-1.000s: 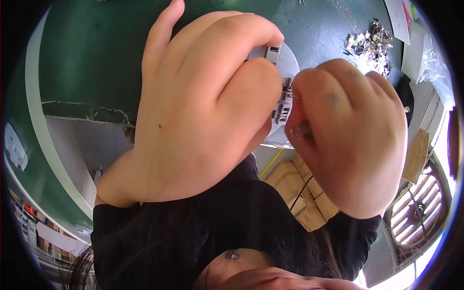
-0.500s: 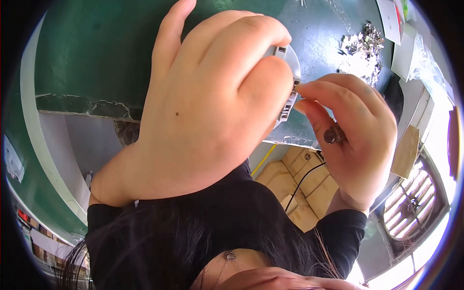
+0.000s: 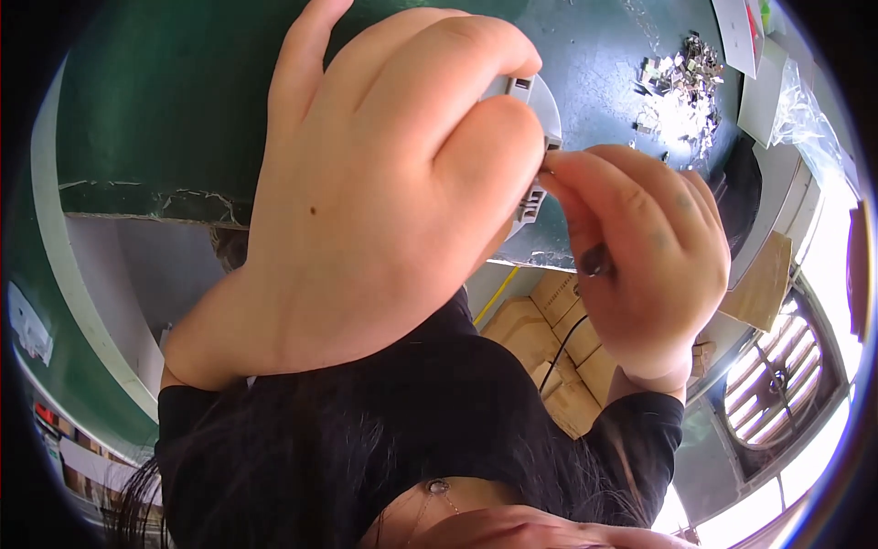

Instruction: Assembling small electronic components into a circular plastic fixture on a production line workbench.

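Note:
My left hand [image 3: 393,192] is closed around a pale grey plastic piece [image 3: 547,102] with a rounded edge and small slots, held over the green table [image 3: 165,110]. Most of the piece is hidden behind that hand's fingers. On its right side, my right hand [image 3: 654,242] has thumb and forefinger pinched together against the slotted edge. Whatever tiny part may be between those fingertips is too small to make out. A dark, round-ended rod [image 3: 596,261] pokes out between the thumb and palm of my right hand; the rest of it is covered.
A loose heap of small shiny metal parts [image 3: 681,96] lies on the table at the far right. Clear plastic wrap [image 3: 805,114] and a white box stand beyond it. Below the table edge are cardboard boxes [image 3: 535,334], a black cable and a fan grille [image 3: 777,384].
Both hands and the grey piece have shifted slightly left. My right fingertips have closed together and now press at the piece's slotted edge.

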Available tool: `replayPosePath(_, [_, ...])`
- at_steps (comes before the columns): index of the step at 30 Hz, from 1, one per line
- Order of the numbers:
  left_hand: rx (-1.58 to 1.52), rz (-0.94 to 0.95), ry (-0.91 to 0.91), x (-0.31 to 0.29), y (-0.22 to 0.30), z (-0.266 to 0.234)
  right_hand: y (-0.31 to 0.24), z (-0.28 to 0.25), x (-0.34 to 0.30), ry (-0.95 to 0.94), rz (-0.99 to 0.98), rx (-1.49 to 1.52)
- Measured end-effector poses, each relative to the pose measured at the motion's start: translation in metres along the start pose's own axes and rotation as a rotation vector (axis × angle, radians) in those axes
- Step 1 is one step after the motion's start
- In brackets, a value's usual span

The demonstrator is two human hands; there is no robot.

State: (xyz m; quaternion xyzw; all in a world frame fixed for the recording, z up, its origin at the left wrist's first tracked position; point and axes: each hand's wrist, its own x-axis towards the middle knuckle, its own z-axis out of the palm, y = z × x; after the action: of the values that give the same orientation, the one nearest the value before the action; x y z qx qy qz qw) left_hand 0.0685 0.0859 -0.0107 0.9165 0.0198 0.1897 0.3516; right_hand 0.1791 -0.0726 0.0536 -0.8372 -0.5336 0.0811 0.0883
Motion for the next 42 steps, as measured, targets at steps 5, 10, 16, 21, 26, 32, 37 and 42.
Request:
replayPosePath(5, [-0.008,-0.016,-0.005,0.001,0.004,0.002,-0.005,-0.004,0.000,0.015,0.168,0.192])
replayPosePath(10, [-0.014,-0.008,-0.043,0.003,0.006,-0.001,0.001,0.000,0.002,0.021,0.145,0.207])
replayPosePath(16, [0.006,0.015,-0.073,0.004,0.003,0.001,-0.010,0.008,-0.018,0.028,-0.050,-0.284])
replayPosePath(21, [0.025,0.037,-0.083,0.006,0.004,-0.002,-0.002,0.012,-0.022,0.009,-0.031,-0.228])
replayPosePath(26, [0.039,0.056,-0.072,0.012,0.002,-0.003,0.003,0.020,-0.013,0.322,-0.107,0.786])
replayPosePath(32, [0.074,0.102,-0.101,0.007,-0.014,-0.005,0.000,0.032,-0.003,0.518,-0.172,1.479])
replayPosePath(37, [0.099,0.225,-0.164,0.000,-0.033,-0.005,0.005,0.029,0.005,0.440,-0.145,1.444])
replayPosePath(42, [0.137,0.150,-0.206,-0.010,-0.009,-0.005,0.019,0.024,0.018,0.339,-0.093,1.429])
